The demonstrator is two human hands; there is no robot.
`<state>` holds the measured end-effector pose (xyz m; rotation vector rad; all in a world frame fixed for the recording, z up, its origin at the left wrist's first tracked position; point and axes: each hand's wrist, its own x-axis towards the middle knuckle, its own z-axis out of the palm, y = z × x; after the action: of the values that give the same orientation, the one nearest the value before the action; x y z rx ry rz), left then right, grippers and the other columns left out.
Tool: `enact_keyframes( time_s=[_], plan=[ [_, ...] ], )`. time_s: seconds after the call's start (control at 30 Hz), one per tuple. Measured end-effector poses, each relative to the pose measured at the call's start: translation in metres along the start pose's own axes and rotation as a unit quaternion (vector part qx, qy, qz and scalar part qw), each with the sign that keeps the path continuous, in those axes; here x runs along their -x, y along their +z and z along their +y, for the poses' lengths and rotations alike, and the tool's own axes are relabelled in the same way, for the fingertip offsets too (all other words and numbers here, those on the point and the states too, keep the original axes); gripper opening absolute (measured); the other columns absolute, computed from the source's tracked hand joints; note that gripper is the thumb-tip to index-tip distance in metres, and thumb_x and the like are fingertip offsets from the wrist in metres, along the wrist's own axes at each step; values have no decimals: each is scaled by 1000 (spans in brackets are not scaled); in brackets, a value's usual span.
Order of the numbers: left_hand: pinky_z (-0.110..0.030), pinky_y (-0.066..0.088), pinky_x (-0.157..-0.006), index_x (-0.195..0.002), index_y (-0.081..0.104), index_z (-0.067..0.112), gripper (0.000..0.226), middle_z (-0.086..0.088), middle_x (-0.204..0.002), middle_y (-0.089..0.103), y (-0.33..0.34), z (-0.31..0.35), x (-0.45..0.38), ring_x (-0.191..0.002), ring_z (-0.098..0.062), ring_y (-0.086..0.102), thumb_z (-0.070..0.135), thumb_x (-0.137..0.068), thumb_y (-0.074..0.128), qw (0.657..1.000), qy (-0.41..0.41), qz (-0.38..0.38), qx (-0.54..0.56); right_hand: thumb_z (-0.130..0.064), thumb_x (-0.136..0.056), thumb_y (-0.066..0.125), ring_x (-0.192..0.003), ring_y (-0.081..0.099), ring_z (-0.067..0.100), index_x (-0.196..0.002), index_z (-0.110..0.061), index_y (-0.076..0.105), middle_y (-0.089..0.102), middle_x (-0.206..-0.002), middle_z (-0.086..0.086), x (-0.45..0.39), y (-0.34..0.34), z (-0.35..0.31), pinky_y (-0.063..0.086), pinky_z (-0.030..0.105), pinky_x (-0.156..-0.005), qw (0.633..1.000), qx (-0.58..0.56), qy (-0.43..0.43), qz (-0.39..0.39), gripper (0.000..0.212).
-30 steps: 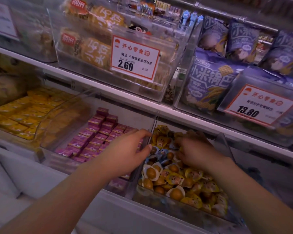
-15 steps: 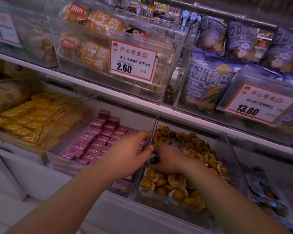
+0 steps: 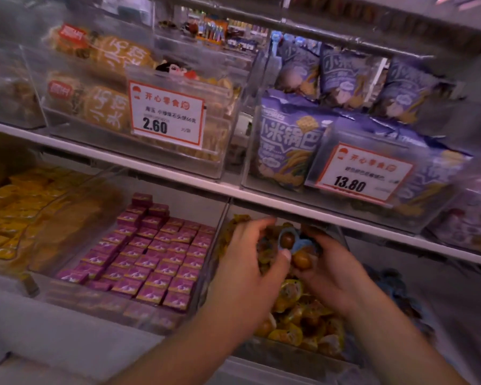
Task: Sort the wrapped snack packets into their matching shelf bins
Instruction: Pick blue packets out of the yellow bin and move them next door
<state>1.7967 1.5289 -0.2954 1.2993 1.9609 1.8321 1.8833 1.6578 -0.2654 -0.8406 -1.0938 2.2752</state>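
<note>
Fingers of both hands curl round small packets: the left hand (image 3: 250,259) on a blue-wrapped one (image 3: 286,240), the right hand (image 3: 333,270) on another at its ten o'clock. They look light, crinkly and slippery, so pinching the wrapper edge seems safest.

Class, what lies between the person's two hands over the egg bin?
In the head view, a blue-wrapped egg packet sits between the left hand and right hand.

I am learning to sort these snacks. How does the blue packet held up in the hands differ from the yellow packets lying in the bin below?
The blue packet has a blue wrapper and is lifted; the yellow packets have yellow wrappers and lie piled. Both show a round brown snack.
</note>
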Motion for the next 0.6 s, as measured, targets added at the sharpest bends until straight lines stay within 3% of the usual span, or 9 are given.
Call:
enact_keyframes(
  time_s=[0.03,0.1,0.17,0.2,0.3,0.37,0.47,0.53,0.6],
  plan=[
    [-23,46,-100,-131,46,37,51,15,-124,57,19,6,3,-113,1,57,49,-83,62,991,-101,-18,82,-22,-93,53,-98,70,33,-116,5,63,70,-112,24,7,-5,1,56,43,-89,999,-31,10,-10,37],
    [-33,53,-93,-129,52,29,43,4,-113,70,48,15,4,-99,-7,68,40,-89,66,918,-287,-33,273,-23,-96,47,-105,66,37,-115,7,65,68,-115,27,18,-13,6,46,47,-102,998,-65,13,-5,39],
    [-34,53,-77,-121,62,18,29,-7,-101,75,59,16,1,-83,-15,70,32,-96,58,825,-376,-31,420,-21,-96,46,-102,67,39,-110,9,67,68,-112,30,21,-19,13,45,48,-103,997,-72,-6,17,39],
    [-32,51,-72,-116,67,14,29,-10,-99,75,60,15,-4,-81,-18,69,32,-97,55,808,-391,-31,440,-18,-96,46,-106,66,41,-112,10,66,67,-113,31,20,-20,17,45,49,-102,997,-68,-21,31,38],
    [-27,51,-57,-97,73,13,23,-11,-90,72,58,6,-15,-68,-15,66,21,-95,52,832,-380,-43,402,-4,-96,50,-106,66,41,-117,11,61,67,-112,31,11,-26,20,52,49,-97,992,-61,-70,89,28],
    [-32,55,-58,-98,69,10,20,-15,-91,68,59,-1,-19,-68,-18,66,8,-96,50,862,-365,-30,351,1,-96,50,-93,71,36,-112,11,61,71,-101,26,7,-31,12,59,43,-82,989,-72,-81,103,22],
    [-39,60,-61,-101,65,5,14,-17,-87,67,57,-11,-28,-72,-23,69,2,-96,52,890,-342,7,303,2,-96,51,-85,71,29,-102,2,64,71,-88,18,4,-43,0,60,37,-73,989,-65,-92,97,15],
    [-36,57,-63,-100,66,3,12,-17,-82,66,54,-17,-33,-70,-23,66,5,-96,55,921,-300,29,247,-2,-94,54,-77,70,28,-91,-5,68,72,-83,15,7,-49,-1,59,35,-66,989,4,-118,84,15],
    [-37,53,-69,-103,68,4,15,-13,-80,71,54,-21,-34,-71,-23,67,12,-98,56,952,-243,41,181,-10,-92,59,-72,70,29,-94,-9,70,73,-82,15,10,-52,1,58,37,-63,978,115,-145,93,11]
  ],
)
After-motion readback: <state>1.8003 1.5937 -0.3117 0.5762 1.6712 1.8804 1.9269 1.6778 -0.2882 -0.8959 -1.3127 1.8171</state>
